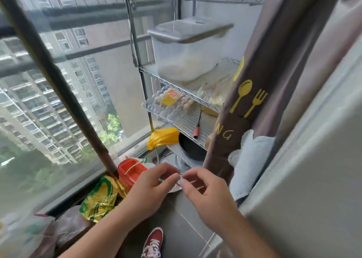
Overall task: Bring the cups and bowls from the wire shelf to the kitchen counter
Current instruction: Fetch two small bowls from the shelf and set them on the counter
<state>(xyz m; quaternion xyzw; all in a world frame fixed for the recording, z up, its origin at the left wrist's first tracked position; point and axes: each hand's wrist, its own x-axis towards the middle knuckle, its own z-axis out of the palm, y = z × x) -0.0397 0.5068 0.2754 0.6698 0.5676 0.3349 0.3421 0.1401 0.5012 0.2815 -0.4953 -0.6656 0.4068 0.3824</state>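
Note:
The wire shelf (pixel 177 86) stands straight ahead, by the window. No cup or bowl shows on its visible tiers. A clear lidded tub (pixel 188 48) of white grain sits on one tier, with an egg carton (pixel 169 103) on the tier below. A black pan (pixel 191 149) lies lower down. My left hand (pixel 154 187) and my right hand (pixel 205 191) meet fingertip to fingertip in front of the lowest tier. Both pinch a small thin green strip (pixel 161 180); what it is stays unclear.
A brown cloth (pixel 241 109) printed with a yellow spoon and fork hangs over the shelf's right side, with a pale blue towel (pixel 250 160) below it. A grey appliance wall (pixel 313 169) is close on the right. Bags (pixel 101 199), a red basket (pixel 131 171) and a yellow bag (pixel 162 137) crowd the floor by the window.

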